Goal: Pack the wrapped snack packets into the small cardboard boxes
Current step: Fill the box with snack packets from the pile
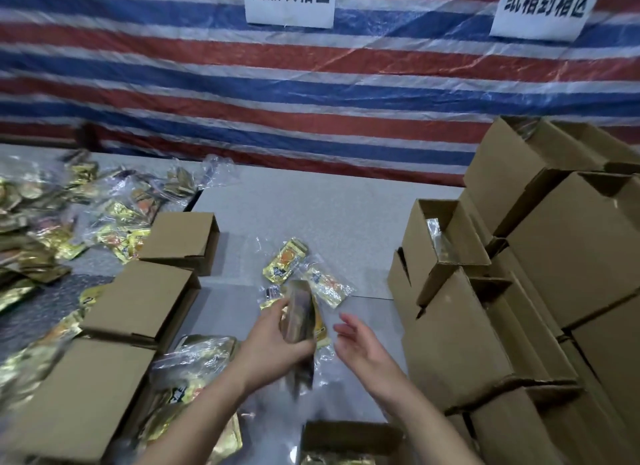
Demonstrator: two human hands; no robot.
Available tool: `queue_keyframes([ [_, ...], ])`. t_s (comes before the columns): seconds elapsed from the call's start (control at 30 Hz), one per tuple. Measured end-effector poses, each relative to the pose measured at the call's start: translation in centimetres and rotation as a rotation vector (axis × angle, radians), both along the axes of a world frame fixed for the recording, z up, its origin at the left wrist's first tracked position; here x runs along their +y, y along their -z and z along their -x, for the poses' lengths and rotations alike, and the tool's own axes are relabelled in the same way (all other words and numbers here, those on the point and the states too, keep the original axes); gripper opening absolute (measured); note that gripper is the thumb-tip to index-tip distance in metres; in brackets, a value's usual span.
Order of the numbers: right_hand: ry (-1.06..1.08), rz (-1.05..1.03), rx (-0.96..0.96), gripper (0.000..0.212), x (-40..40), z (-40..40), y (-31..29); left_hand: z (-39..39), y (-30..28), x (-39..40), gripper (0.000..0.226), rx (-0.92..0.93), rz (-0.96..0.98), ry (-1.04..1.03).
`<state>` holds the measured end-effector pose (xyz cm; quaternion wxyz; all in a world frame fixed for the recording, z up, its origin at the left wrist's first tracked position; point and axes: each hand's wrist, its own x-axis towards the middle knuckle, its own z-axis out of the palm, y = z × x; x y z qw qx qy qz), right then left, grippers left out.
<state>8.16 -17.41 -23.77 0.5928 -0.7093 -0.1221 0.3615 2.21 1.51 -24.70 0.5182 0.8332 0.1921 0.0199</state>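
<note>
- Snack packets point(300, 321), bundled in clear wrap, were grasped edge-on by the left hand point(277, 340), fingers curled round the near half of the bundle; its long axis ran roughly from 6 to 12 o'clock, tilted slightly toward 11.
- Right hand point(360, 341) hovered just beside the bundle at its 3 o'clock, fingers loosely spread and holding nothing.
- Open box point(349, 440), at 6 o'clock from both hands and close under the forearms, already showed gold wrapping inside; judged the likely receiver, so the bundle would need drawing back toward the person.
- Loose packets point(304, 270) lay on the grey table point(311, 205) at 12 o'clock, just beyond the bundle's far end.
- Closed small boxes point(145, 295) stood in a row at 9 o'clock; stacked cartons point(519, 291), some open, rose at 3 o'clock.
- Heap of unpacked packets point(69, 215) lay at 10 o'clock, well apart from the hands.
- Left hand was the nearer to that supply.
</note>
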Motion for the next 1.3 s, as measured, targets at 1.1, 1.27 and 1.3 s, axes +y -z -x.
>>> queue_keyframes([
  [1.1,-1.011,0.822,-0.364,0.071,-4.4,4.1,9.4,9.4,9.7,-6.7,0.039,0.276,-0.065,0.219],
  [1.27,-0.805,0.678,-0.249,0.016,-5.9,4.5,9.8,9.5,9.9,-6.7,0.042,0.248,-0.086,0.237],
  [1.3,-0.770,0.709,-0.295,0.008,-6.0,4.2,9.7,9.5,9.9,-6.8,0.042,0.237,-0.084,0.233],
])
